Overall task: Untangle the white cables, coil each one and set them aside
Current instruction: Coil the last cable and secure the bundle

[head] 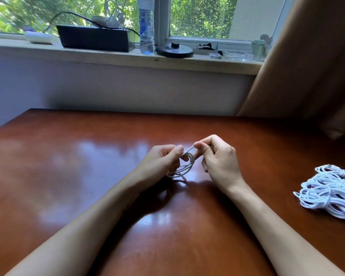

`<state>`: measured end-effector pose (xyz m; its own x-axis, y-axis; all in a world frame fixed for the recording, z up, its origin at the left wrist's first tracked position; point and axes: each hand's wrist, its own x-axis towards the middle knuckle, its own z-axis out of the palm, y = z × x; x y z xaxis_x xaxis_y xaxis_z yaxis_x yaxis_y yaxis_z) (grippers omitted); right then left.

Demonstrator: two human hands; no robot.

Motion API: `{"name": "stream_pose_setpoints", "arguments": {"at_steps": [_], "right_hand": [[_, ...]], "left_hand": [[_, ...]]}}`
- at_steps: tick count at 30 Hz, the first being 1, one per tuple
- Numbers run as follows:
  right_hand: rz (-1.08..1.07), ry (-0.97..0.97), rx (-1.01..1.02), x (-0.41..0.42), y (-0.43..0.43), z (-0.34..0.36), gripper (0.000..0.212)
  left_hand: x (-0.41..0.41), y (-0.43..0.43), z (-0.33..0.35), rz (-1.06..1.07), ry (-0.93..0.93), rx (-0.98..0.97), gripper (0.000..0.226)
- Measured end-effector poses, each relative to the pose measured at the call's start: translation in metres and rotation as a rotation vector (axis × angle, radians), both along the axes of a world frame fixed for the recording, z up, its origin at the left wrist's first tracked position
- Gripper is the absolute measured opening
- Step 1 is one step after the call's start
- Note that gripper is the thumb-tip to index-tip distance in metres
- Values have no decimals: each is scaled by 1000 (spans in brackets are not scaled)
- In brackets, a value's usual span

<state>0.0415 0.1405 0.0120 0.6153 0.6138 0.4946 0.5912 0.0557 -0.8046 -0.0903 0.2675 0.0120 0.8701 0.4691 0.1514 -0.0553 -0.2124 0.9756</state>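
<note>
A small coil of white cable (pixel 184 166) hangs between my two hands just above the middle of the brown table (pixel 88 176). My left hand (pixel 161 158) grips the coil's loops, with its thumb on top. My right hand (pixel 217 156) pinches the cable's free end between thumb and forefinger, close to the left thumb. A pile of coiled white cables (pixel 329 188) lies on the table at the right edge.
A window sill at the back carries a black box (pixel 96 37), a plastic water bottle (pixel 146 26), a round black base (pixel 174 49) and small clutter. A brown curtain (pixel 317 66) hangs at the right, near the table's far right corner.
</note>
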Motion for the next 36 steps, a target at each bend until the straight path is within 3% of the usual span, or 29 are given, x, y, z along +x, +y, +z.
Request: {"name": "stream_pose_setpoints", "arguments": {"at_steps": [5, 10, 13, 22, 26, 30, 36], "right_hand": [[80, 87, -39, 2, -1, 1, 14], [144, -27, -98, 6, -3, -3, 4], [175, -102, -152, 5, -4, -4, 8], [254, 100, -94, 0, -2, 0, 2], [190, 85, -64, 0, 0, -2, 3], [140, 116, -26, 1, 3, -3, 3], [105, 216, 24, 0, 7, -5, 5]], "left_hand": [[-1, 1, -1, 8, -21, 24, 34], [1, 2, -2, 45, -40, 76, 34], [2, 5, -6, 54, -57, 95, 37], [1, 5, -8, -61, -82, 51, 37], [3, 6, -10, -7, -11, 238, 23], [5, 4, -14, 91, -79, 337, 15], [9, 3, -20, 216, -218, 575, 28]]}}
